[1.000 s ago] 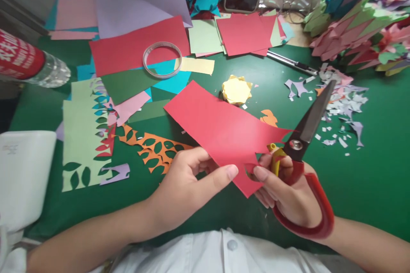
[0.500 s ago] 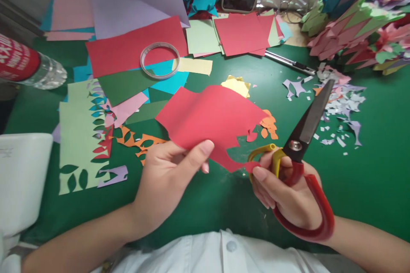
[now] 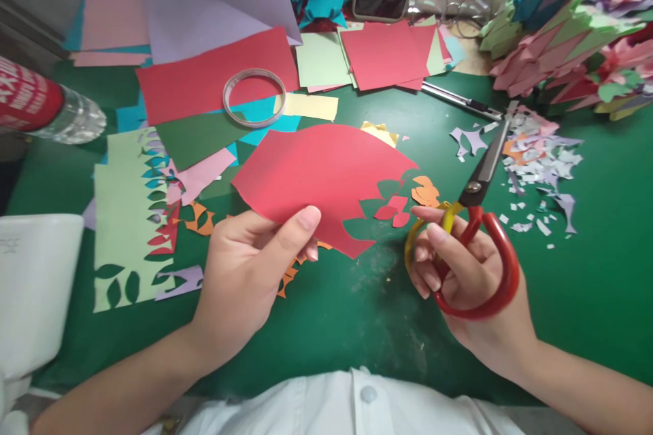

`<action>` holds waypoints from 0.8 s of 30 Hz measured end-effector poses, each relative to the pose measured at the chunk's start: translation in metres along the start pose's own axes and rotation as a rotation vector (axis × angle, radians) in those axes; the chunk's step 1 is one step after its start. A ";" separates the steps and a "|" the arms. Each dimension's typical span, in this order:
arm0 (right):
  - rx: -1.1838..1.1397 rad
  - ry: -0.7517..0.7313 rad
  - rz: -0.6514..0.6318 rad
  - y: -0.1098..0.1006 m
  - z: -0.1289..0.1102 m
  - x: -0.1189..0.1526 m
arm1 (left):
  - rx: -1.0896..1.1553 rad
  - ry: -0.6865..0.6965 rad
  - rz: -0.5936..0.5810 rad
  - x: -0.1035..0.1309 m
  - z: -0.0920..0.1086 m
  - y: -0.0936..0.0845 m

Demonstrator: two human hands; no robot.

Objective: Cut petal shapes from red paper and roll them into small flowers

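Green and strewn with coloured paper, the bench (image 3: 602, 238) stretched beneath a person's two bare hands, with paper flowers (image 3: 556, 47) massed at its far right corner. Between thumb and fingers, the left grip (image 3: 245, 268) was closed on the near edge of a red sheet (image 3: 326, 170), whose right side was notched with leaf-shaped gaps. The right grip (image 3: 477, 268) was wrapped around the scissors (image 3: 474, 187), their blades pointing away toward a heap of scraps (image 3: 548, 156); a bit of red showed by its fingertips, though whether it was pinched could not be told. Red leaves (image 3: 401, 219) lay just beside the notches, near orange cutouts (image 3: 424, 192). Thin points of paper left between the gaps looked the likeliest to tear, should the sheet be tugged or bent sharply. Loose and light, the leaves could be brushed away by its edge or a passing hand and lost among the offcuts. A careless swing of the scissors could scatter the scraps or knock the cutter (image 3: 459, 99) lying near their tips.
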State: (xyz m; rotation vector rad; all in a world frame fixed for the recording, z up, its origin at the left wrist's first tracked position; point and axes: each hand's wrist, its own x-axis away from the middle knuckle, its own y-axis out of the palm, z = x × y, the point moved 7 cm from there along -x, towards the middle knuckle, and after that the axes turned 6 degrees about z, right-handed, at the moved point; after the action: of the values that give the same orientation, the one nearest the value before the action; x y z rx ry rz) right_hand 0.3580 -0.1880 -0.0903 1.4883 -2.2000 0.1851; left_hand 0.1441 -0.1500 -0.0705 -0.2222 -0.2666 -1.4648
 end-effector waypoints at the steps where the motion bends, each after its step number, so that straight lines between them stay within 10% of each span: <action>1: -0.002 0.001 -0.007 0.000 0.000 0.001 | 0.005 -0.003 -0.003 0.000 0.000 0.000; 13: 0.019 -0.109 -0.301 0.014 0.007 0.026 | -0.008 -0.109 -0.105 0.009 -0.007 0.010; 24: 0.132 -0.156 -0.270 0.019 0.002 0.024 | 0.122 -0.244 -0.265 0.020 -0.017 0.029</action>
State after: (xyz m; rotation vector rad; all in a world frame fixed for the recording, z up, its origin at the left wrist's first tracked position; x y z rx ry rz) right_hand 0.3327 -0.2015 -0.0784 1.9130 -2.1097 0.1306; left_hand 0.1750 -0.1709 -0.0798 -0.2747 -0.5994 -1.6776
